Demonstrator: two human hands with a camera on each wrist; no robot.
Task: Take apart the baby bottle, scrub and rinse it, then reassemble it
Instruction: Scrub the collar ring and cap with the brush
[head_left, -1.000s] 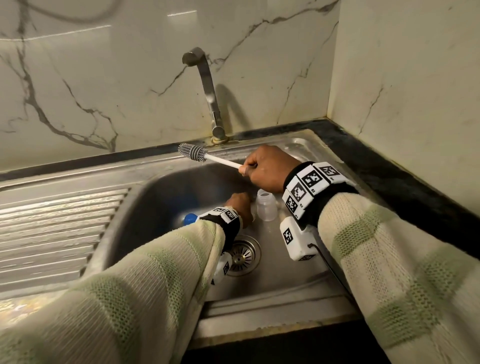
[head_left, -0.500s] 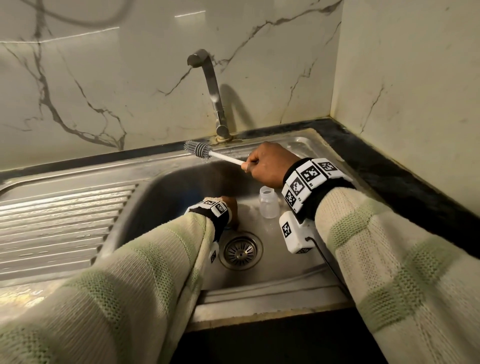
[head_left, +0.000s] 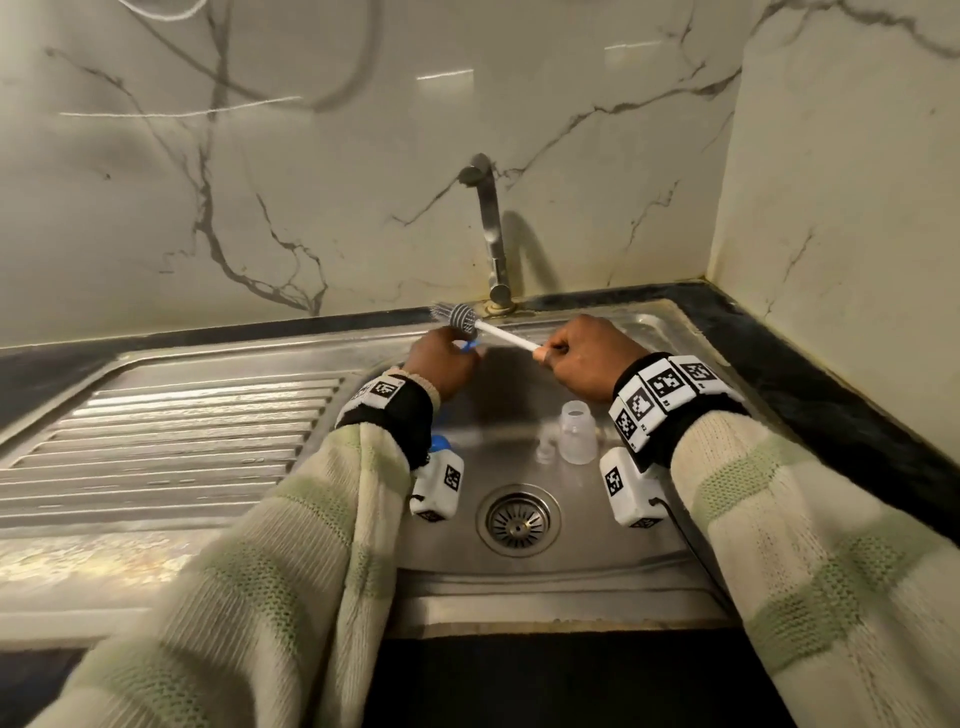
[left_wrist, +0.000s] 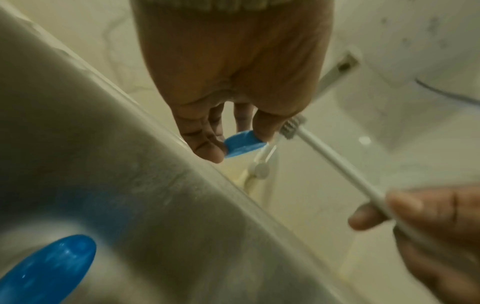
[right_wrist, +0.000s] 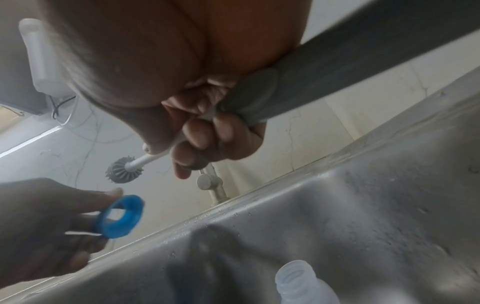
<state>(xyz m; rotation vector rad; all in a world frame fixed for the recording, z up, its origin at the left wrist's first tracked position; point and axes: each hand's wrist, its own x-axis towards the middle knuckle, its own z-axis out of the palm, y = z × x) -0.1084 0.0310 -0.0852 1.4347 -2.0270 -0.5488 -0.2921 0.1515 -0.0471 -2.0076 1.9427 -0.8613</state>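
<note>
My left hand (head_left: 441, 358) pinches a blue screw ring (right_wrist: 120, 216) of the baby bottle above the back of the sink; the ring also shows between thumb and fingertips (left_wrist: 242, 145). My right hand (head_left: 587, 364) grips the white handle of a bottle brush (head_left: 501, 335), whose grey bristle head (right_wrist: 123, 169) points left, just above the ring. The clear bottle body (head_left: 576, 431) stands upright on the sink floor with its mouth open, and a small clear teat (head_left: 544, 449) sits beside it. A blue cap (left_wrist: 46, 269) lies in the basin under my left wrist.
The steel sink (head_left: 597, 566) has a drain strainer (head_left: 518, 519) at its middle. A tap (head_left: 491, 228) rises at the back rim, with no water visible. A ridged draining board (head_left: 171, 441) lies to the left; marble walls stand behind and to the right.
My left hand has risen from the sink floor up to the brush head, holding the blue ring. The right hand and brush have stayed near the back rim.
</note>
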